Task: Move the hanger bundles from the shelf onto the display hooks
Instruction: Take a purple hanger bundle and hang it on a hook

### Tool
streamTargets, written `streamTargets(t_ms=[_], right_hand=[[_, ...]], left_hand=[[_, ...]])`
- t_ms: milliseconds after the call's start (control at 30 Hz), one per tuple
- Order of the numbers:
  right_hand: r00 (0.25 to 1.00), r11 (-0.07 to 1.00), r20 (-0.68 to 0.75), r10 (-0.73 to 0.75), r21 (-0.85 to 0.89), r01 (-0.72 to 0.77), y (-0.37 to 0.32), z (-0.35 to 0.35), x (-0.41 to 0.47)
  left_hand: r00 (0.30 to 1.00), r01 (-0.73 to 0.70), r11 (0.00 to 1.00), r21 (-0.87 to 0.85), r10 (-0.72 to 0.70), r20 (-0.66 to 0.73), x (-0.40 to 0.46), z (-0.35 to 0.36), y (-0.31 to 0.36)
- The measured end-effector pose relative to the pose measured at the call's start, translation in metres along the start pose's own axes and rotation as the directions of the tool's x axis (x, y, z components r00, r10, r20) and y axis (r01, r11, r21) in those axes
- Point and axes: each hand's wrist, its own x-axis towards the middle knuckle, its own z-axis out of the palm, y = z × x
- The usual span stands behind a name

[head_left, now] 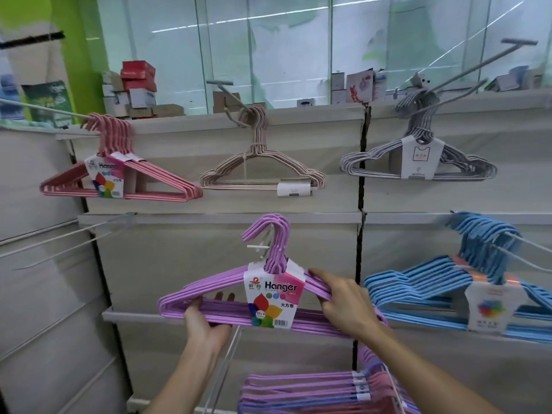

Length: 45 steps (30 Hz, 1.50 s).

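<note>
A purple hanger bundle (221, 297) with a white and pink "Hanger" label is held upright in front of the middle panel. My left hand (206, 321) grips its bottom bar at the left end. My right hand (343, 303) clasps its right shoulder. Its hooks point up and left, touching no display hook. Below, a stack of purple and pink bundles (322, 392) lies flat. Two bare display hooks (74, 234) jut from the rail at middle left.
Pink hanger bundles (149, 180), a beige bundle (263, 174) and a grey bundle (418, 162) hang on upper hooks. Blue bundles (448, 291) hang at the right. Boxes (137, 91) stand on the top ledge. A wire hook (221, 372) sticks out beneath my left hand.
</note>
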Motion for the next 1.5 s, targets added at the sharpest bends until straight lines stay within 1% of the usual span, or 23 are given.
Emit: streamTargets(t_ms=[167, 400, 633, 700, 833, 900, 1000, 1167, 1333, 1500], right_hand=[[0.999, 0.998, 0.003, 0.048, -0.039, -0.048, -0.004, 0.014, 0.016], [0.995, 0.993, -0.017, 0.102, -0.061, -0.102, -0.005, 0.024, 0.047], [0.989, 0.986, 0.033, 0.146, -0.089, -0.142, 0.000, 0.041, 0.061], [0.988, 0.985, 0.050, 0.143, -0.101, -0.137, 0.000, 0.044, 0.064], [0.988, 0.978, 0.079, 0.131, -0.174, -0.116, 0.002, 0.051, 0.068], [0.988, 0.974, 0.072, 0.136, -0.194, -0.120, 0.004, 0.056, 0.067], [0.989, 0.972, 0.059, 0.139, -0.200, -0.124, 0.005, 0.060, 0.064], [0.989, 0.973, 0.060, 0.138, -0.196, -0.124, 0.001, 0.061, 0.061], [0.984, 0.979, 0.118, 0.133, -0.173, -0.112, 0.001, 0.056, 0.063], [0.979, 0.983, 0.152, 0.133, -0.146, -0.110, 0.002, 0.045, 0.062]], left_hand=[[0.997, 0.075, 0.997, 0.013, -0.075, 0.002, 0.037, -0.002, 0.002], [0.987, 0.144, 0.988, 0.060, -0.148, 0.059, 0.089, 0.012, 0.002], [0.980, 0.179, 0.977, 0.113, -0.188, 0.069, 0.116, 0.004, -0.004], [0.981, 0.162, 0.978, 0.128, -0.174, 0.090, 0.123, -0.002, -0.007], [0.987, 0.072, 0.974, 0.217, -0.101, 0.127, 0.134, -0.009, -0.011], [0.984, 0.040, 0.967, 0.253, -0.081, 0.156, 0.131, -0.008, -0.010], [0.984, 0.029, 0.964, 0.265, -0.074, 0.160, 0.133, -0.010, -0.009], [0.983, 0.079, 0.958, 0.274, -0.121, 0.139, 0.132, -0.010, -0.001], [0.966, 0.211, 0.958, 0.193, -0.234, 0.107, 0.126, -0.007, 0.007], [0.942, 0.305, 0.913, 0.271, -0.332, 0.058, 0.116, -0.014, 0.008]])
